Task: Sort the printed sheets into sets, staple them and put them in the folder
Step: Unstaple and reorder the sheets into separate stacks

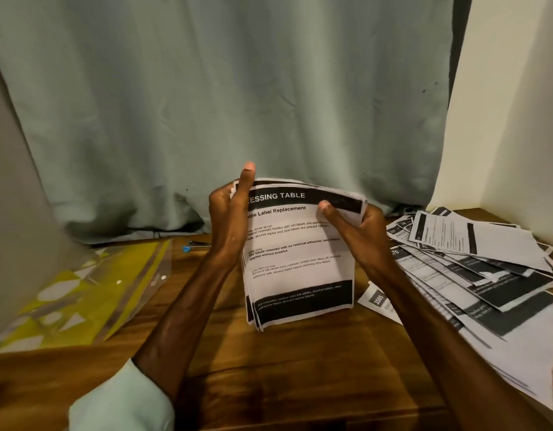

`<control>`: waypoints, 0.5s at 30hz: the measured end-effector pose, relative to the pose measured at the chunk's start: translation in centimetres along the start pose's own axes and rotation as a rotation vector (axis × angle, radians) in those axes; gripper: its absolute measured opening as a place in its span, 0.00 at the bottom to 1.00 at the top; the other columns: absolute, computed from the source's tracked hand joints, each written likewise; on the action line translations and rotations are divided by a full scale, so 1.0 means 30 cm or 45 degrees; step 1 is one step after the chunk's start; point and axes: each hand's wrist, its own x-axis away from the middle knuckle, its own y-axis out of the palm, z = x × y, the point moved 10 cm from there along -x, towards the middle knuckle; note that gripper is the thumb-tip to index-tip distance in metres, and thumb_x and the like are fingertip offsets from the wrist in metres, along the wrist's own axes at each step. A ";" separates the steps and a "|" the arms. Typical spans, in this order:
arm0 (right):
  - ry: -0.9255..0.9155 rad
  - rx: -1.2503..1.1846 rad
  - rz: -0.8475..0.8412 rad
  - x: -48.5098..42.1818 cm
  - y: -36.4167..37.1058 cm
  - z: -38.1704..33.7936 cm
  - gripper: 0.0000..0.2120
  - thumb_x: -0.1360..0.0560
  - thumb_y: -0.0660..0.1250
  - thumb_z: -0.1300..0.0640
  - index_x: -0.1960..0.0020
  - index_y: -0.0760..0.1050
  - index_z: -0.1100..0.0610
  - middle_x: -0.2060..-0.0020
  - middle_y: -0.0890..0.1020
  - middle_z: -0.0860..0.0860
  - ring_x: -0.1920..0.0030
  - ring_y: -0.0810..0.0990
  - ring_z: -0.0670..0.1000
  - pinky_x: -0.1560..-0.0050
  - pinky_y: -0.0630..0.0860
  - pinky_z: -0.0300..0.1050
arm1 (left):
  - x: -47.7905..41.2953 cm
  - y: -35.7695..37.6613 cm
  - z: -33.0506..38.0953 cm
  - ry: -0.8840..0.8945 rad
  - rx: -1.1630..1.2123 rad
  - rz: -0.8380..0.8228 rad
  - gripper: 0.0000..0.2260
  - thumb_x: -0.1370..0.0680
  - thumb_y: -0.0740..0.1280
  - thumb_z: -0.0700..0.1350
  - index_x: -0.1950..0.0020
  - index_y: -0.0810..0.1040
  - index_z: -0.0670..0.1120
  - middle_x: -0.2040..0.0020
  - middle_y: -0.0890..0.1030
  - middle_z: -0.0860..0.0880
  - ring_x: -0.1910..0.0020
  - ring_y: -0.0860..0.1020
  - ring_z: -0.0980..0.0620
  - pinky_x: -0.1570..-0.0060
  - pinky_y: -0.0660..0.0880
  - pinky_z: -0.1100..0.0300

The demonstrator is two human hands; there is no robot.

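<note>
A small stack of printed sheets (297,262) stands upright on its lower edge on the wooden table (300,362); its top page has a black header and the line "Label Replacement". My left hand (230,213) holds the stack's left edge, thumb up along it. My right hand (352,228) grips the upper right corner, thumb on the front page. A clear plastic folder (91,290) with yellow patterned contents lies flat at the left. A stapler (196,245) with a blue tip lies behind my left wrist, mostly hidden.
Several loose printed sheets (474,269) are fanned over the table's right side. A single slip (379,301) lies under my right forearm. A grey-green curtain (237,104) hangs behind the table and a pale wall (517,119) stands at the right.
</note>
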 end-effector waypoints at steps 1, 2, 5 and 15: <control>-0.010 0.005 0.024 -0.005 -0.002 -0.017 0.13 0.25 0.74 0.52 0.43 0.81 0.55 0.54 0.87 0.46 0.54 0.86 0.42 0.60 0.79 0.32 | -0.004 0.003 0.013 0.025 -0.020 0.012 0.18 0.18 0.67 0.53 0.63 0.77 0.44 0.68 0.83 0.49 0.68 0.82 0.53 0.67 0.77 0.62; -0.016 0.007 0.050 -0.009 -0.004 -0.031 0.11 0.25 0.73 0.51 0.45 0.81 0.54 0.56 0.87 0.44 0.56 0.85 0.40 0.61 0.78 0.30 | -0.008 0.006 0.016 0.051 -0.034 0.021 0.17 0.18 0.67 0.53 0.64 0.77 0.46 0.68 0.82 0.50 0.68 0.83 0.53 0.66 0.77 0.61; -0.027 0.010 0.130 -0.016 -0.011 -0.065 0.08 0.23 0.72 0.50 0.49 0.81 0.54 0.60 0.85 0.42 0.60 0.84 0.37 0.64 0.75 0.27 | 0.000 0.008 0.017 0.088 -0.056 0.080 0.18 0.18 0.68 0.51 0.68 0.75 0.50 0.70 0.81 0.52 0.68 0.82 0.55 0.66 0.77 0.61; -0.016 -0.007 0.230 -0.005 -0.018 -0.089 0.09 0.22 0.70 0.49 0.59 0.81 0.51 0.68 0.85 0.43 0.64 0.84 0.38 0.65 0.73 0.26 | 0.007 -0.027 -0.012 0.049 -0.060 0.162 0.09 0.19 0.66 0.42 0.52 0.83 0.37 0.65 0.84 0.48 0.67 0.83 0.53 0.69 0.76 0.64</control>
